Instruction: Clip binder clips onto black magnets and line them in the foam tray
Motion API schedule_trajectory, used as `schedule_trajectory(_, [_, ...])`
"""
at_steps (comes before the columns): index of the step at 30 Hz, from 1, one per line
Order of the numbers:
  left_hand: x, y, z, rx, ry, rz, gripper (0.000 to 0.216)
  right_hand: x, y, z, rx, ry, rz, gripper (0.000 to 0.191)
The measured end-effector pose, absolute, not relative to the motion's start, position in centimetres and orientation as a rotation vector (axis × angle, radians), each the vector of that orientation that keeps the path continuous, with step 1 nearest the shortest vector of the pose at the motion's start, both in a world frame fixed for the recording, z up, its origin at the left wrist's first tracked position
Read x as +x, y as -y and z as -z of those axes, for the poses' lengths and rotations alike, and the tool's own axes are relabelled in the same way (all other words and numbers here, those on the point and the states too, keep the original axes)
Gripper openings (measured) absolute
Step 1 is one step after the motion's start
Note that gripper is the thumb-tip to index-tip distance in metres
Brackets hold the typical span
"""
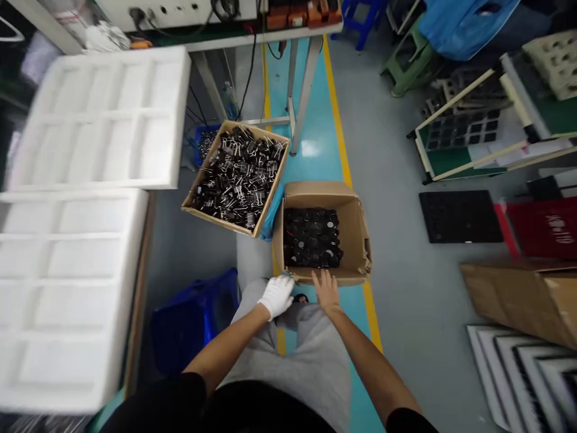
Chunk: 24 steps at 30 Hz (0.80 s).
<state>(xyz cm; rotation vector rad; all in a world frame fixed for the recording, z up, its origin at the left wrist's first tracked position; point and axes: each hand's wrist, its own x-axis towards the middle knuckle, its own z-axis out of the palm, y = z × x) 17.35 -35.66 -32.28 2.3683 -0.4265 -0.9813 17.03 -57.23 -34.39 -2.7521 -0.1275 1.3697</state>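
Note:
A cardboard box stands on the floor before my legs, with many black pieces, some showing round silvery discs, in its bottom. My left hand, in a white glove, has its fingers curled at the near left corner of this box. My bare right hand rests on the near wall, its fingers stretched out and slightly apart. Beyond my left hand, a second carton sits tilted, heaped with black binder clips. Blue plastic shows between the two boxes.
White foam trays lie on the left, above a blue stool. A workbench spans the far side. To the right are a low rack, a black flat tray and a cardboard carton.

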Motion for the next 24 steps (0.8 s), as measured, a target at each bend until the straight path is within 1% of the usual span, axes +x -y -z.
schedule_trajectory(1, [18.4, 37.7, 36.1, 2.369, 0.540, 0.995, 0.057, 17.5, 58.1, 37.5, -2.755, 0.165, -1.347, 0.057])
schedule_trajectory(2, [19.3, 39.5, 39.7, 2.378, 0.627, 1.011, 0.058, 17.9, 59.1, 40.4, -2.750, 0.212, -1.328, 0.048])
schedule_trajectory(4, [20.4, 42.3, 45.9, 2.392, 0.762, 1.045, 0.036, 18.2, 61.2, 45.3, -2.740, 0.307, -1.281, 0.029])
schedule_trajectory(5, [20.7, 43.3, 48.3, 2.386, 0.825, 1.048, 0.030, 18.1, 62.1, 47.1, -2.747, 0.340, -1.249, 0.025])
schedule_trajectory(7, [20.6, 44.2, 51.4, 2.370, 0.945, 1.023, 0.029, 17.3, 63.3, 49.4, -2.782, 0.386, -1.186, 0.026])
schedule_trajectory(9, [20.1, 44.1, 52.4, 2.389, 1.086, 0.973, 0.021, 16.2, 63.4, 50.0, -2.827, 0.436, -1.162, 0.028])
schedule_trajectory(12, [19.4, 42.4, 51.1, 2.443, 1.235, 0.967, 0.017, 14.8, 61.4, 48.9, -2.808, 0.477, -1.203, 0.029])
schedule_trajectory(15, [20.1, 40.0, 48.9, 2.448, 1.322, 1.045, 0.021, 14.4, 58.6, 47.5, -2.724, 0.432, -1.235, 0.027])
schedule_trajectory(18, [22.7, 39.5, 47.9, 2.321, 1.351, 1.261, 0.041, 16.0, 57.9, 47.2, -2.599, 0.490, -1.251, 0.022])
schedule_trajectory(20, [25.6, 41.2, 48.3, 2.202, 1.160, 1.485, 0.052, 18.8, 59.3, 47.9, -2.301, 0.540, -1.339, 0.022])
schedule_trajectory(21, [27.2, 42.6, 48.8, 2.179, 0.940, 1.563, 0.050, 20.5, 60.4, 48.5, -2.078, 0.494, -1.412, 0.022])
schedule_trajectory(22, [28.8, 44.1, 49.4, 2.216, 0.618, 1.555, 0.048, 22.3, 61.4, 49.2, -1.983, 0.314, -1.477, 0.024])
schedule_trajectory(23, [30.3, 45.6, 50.1, 2.261, 0.470, 1.490, 0.047, 24.0, 62.5, 50.0, -2.040, -0.010, -1.391, 0.027])
schedule_trajectory(24, [31.4, 46.9, 50.9, 2.290, 0.372, 1.431, 0.047, 25.3, 63.3, 50.8, -2.177, -0.331, -1.118, 0.030])
